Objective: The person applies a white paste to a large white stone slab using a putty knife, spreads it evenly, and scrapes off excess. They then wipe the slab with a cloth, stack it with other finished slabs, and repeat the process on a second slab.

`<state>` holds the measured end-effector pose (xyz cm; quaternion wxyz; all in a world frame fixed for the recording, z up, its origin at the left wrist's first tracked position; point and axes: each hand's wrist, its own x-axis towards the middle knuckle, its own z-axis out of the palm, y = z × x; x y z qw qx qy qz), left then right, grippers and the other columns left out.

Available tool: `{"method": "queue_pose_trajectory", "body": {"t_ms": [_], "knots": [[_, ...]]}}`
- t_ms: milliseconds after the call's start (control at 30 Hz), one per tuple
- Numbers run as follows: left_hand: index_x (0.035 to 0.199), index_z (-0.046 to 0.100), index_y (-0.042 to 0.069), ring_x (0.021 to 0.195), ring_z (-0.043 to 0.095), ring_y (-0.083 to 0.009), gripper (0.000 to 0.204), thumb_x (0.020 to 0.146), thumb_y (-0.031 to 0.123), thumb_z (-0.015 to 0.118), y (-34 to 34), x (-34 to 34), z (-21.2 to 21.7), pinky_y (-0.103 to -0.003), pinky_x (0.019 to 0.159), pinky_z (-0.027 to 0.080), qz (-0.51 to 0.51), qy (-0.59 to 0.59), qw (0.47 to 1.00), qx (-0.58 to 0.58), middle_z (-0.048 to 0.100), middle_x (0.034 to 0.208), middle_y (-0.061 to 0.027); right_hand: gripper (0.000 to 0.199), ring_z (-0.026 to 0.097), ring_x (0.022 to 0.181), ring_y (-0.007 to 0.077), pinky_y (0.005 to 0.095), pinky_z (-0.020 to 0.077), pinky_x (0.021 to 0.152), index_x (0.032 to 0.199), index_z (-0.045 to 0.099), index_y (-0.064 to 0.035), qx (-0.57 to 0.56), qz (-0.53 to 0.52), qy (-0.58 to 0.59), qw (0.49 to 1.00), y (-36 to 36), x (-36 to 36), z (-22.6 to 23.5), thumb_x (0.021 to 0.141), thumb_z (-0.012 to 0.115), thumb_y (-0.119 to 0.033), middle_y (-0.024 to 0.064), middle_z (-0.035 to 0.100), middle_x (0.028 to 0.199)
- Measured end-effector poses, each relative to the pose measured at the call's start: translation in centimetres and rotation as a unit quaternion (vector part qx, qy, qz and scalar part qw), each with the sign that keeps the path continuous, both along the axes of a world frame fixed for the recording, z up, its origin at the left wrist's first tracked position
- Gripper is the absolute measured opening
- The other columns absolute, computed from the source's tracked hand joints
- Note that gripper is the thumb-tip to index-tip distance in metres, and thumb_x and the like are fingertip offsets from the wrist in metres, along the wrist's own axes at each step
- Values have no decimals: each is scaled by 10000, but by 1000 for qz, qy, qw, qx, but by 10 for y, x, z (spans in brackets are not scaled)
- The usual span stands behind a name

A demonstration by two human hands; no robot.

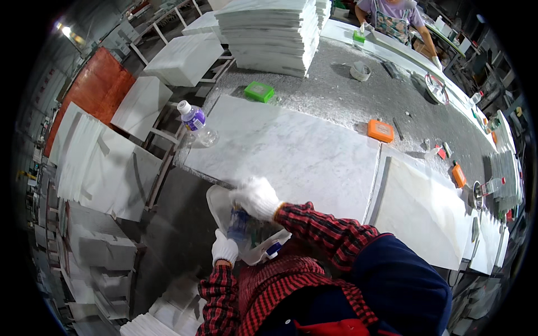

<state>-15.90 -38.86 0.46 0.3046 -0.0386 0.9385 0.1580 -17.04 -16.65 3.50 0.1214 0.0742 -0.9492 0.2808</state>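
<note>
A white plastic tub (217, 203), looking like a cut-open jug, is tilted against my body at the near edge of the slab. My left hand (225, 248), in a white knit glove, grips its lower left rim. Inside lies a clear bluish plastic bottle (239, 224) among other items too dim to name. Over the tub's upper edge is my right hand (258, 198), also gloved, with its fingers curled and smeared by motion. Whether it holds anything cannot be made out. A pale marble slab (291, 151) lies flat just beyond.
A clear bottle with a purple label (194, 119) stands at the slab's left corner. Beyond it are a green box (259, 92), an orange box (380, 130), a tape roll (360, 71) and tall stacked slabs (266, 36). Across the table, a person (392, 22) works.
</note>
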Motion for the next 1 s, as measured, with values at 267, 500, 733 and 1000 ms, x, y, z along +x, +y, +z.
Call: {"method": "queue_pose_trajectory", "body": {"t_ms": [267,500,733,1000], "knots": [[1391,363,29,1011,641,-489,549,869,154,479,-14,-1,-2,-538,857,519,14,17,1000,3,655,1077,-335,150,656,647,319,444,538,565,920,751,-266,-36,-231,106,967,125,-87,-18,794,673,-290,114,651,734],[1363,384,24,1007,629,-505,529,870,175,501,-28,-4,-5,-564,877,484,9,30,999,-4,651,1084,-341,211,675,904,345,451,539,769,935,775,-200,44,-483,-17,874,144,-156,2,898,638,-356,130,706,1007],[1436,326,19,995,646,-490,588,897,170,506,-47,-36,-16,-538,858,507,-8,9,1000,12,668,1037,-337,105,672,825,348,467,541,706,820,739,-240,9,-67,30,997,10,-89,-6,766,649,-247,113,685,824],[1434,307,51,927,637,-510,565,912,160,494,-40,-60,-6,-578,802,496,-89,37,995,31,668,974,-327,181,706,879,301,437,572,729,948,770,-268,64,-259,21,964,122,-190,-60,864,616,-314,111,729,945]]}}
